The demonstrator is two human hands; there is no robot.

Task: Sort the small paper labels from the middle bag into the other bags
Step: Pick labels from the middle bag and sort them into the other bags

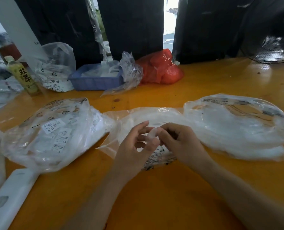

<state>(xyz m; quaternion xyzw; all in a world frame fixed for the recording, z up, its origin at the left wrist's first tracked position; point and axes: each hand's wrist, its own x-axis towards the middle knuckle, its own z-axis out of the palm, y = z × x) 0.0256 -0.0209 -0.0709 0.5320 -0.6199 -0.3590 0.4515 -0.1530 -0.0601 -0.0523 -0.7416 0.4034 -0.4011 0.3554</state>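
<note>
Label (152,135) stands roughly upright, long axis vertical, pinched between your hands above the middle bag (154,117). Your left hand (134,145) pinches its lower part, other fingers loosely spread; your right hand (179,140) curls onto its upper end. Left bag (46,130) and right bag (237,120) flank you on the table (154,196).

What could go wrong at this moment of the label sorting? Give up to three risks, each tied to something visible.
1. Both hands, left and right, pinch one small clear piece above the middle bag; a weak grip could drop it unsorted.
2. The left bag holds labels marked XS; print on the held piece is unreadable here, so missorting seems possible.
3. A fan stands at the table's far right; if running, it might scatter labels.
</note>
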